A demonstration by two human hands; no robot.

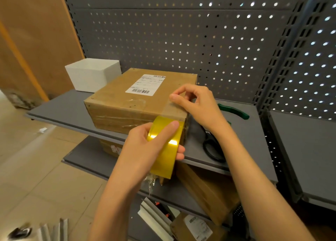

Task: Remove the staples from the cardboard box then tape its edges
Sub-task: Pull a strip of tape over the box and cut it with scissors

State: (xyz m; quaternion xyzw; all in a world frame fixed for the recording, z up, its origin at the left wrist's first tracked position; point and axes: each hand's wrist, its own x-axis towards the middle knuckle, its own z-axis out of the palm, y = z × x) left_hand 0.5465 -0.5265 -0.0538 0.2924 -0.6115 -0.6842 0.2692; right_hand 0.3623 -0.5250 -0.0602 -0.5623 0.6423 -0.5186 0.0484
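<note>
A brown cardboard box [127,99] with a white shipping label [146,84] lies on the grey metal shelf [241,137]. My left hand [145,148] grips a yellowish roll of clear tape [166,150] just below the box's near right corner. A strip of clear tape [174,110] runs from the roll up over that corner onto the box top. My right hand [196,102] pinches the strip's free end and presses it onto the top by the right edge.
Black-handled scissors [212,146] and green-handled pliers [234,111] lie on the shelf right of the box. A white foam box [92,75] stands behind on the left. Perforated grey panels [181,37] back the shelf. More cardboard boxes [209,190] sit on lower shelves.
</note>
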